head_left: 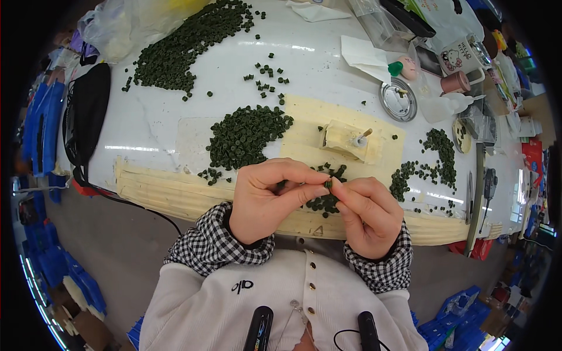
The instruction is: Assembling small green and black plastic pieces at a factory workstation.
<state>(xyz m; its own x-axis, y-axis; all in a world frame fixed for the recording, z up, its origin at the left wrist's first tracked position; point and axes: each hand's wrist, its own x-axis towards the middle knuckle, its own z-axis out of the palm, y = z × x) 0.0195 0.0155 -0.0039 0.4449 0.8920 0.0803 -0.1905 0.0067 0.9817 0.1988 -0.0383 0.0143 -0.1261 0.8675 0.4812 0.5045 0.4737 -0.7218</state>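
Over the table's front edge, my left hand (272, 199) pinches a small dark green spool-like part (328, 183) between thumb and forefinger. My right hand (370, 215) meets it there, its fingertips closed on the same part. Whether the right fingers hold a second tiny piece is hidden. Beneath and behind the fingertips lies a small heap of like green parts (324, 203). A larger pile of them (243, 137) is just beyond my left hand. Past my hands a cream block (345, 140) with a short upright peg sits on a yellowish sheet (298, 114).
More green parts form a big pile (181, 50) at the far left and a scattered group (433, 158) at the right. A round metal lid (398, 100), white tissue (364, 57), mug (462, 55) and squeeze bottle (445, 107) stand far right. A black pouch (88, 117) lies left.
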